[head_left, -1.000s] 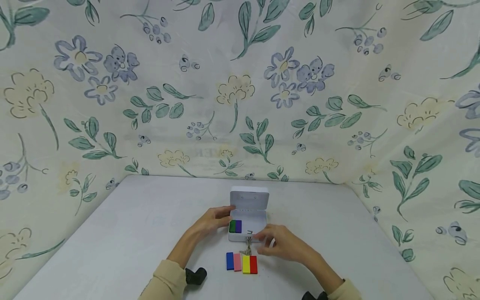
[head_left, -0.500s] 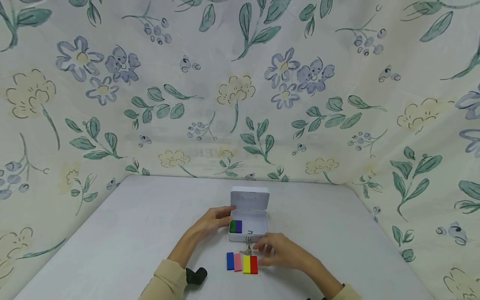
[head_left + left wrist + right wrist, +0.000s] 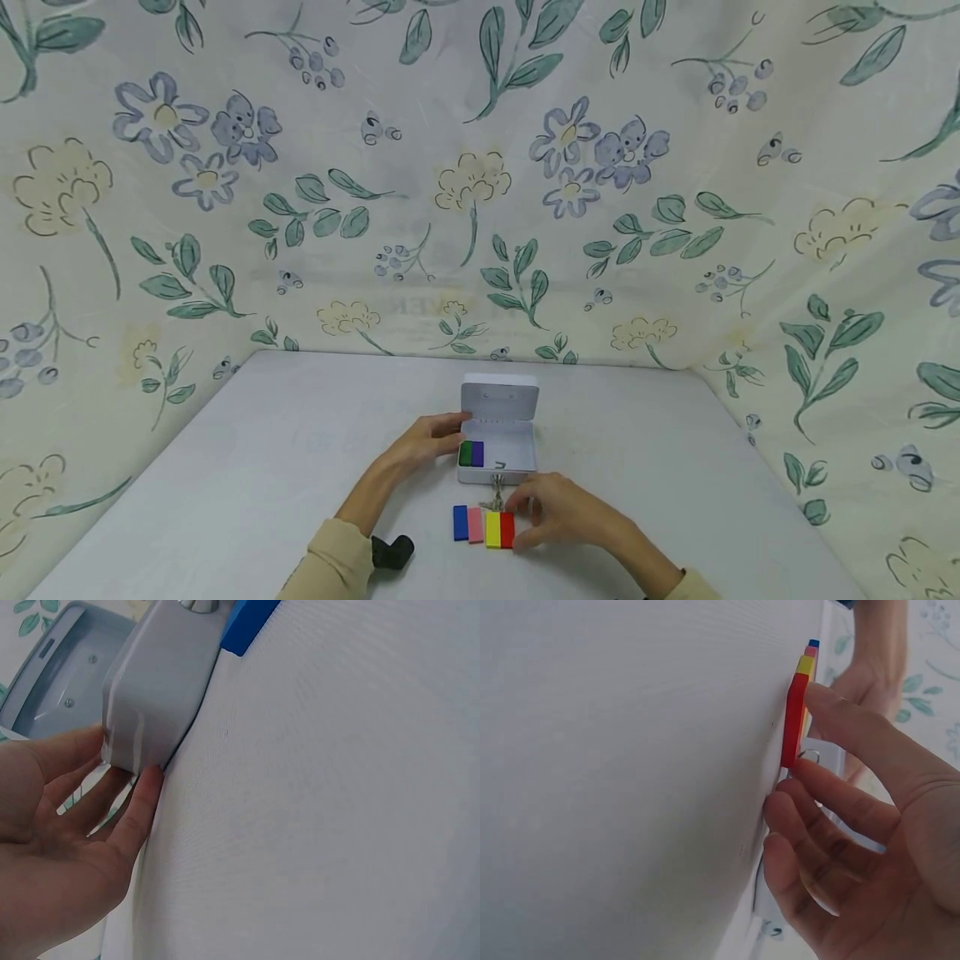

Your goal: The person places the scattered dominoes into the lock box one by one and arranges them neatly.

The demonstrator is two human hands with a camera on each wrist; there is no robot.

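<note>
Counter (image 3: 300, 417) spreads wide, left and right; lower centre, right hand (image 3: 566, 508) pinches red block (image 3: 507, 531); left hand (image 3: 423, 442), fingers loose, touches white box (image 3: 474, 476). Only the head view shows its green block (image 3: 466, 453).

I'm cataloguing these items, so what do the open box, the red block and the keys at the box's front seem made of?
Open box: likely painted metal, satin, from the soft corner highlight, though plastic is possible.
Red block: painted wood or plastic, I can't tell which; smooth, even, opaque colour, crisp edges.
Keys: probably bare metal, from their silvery colour.
</note>
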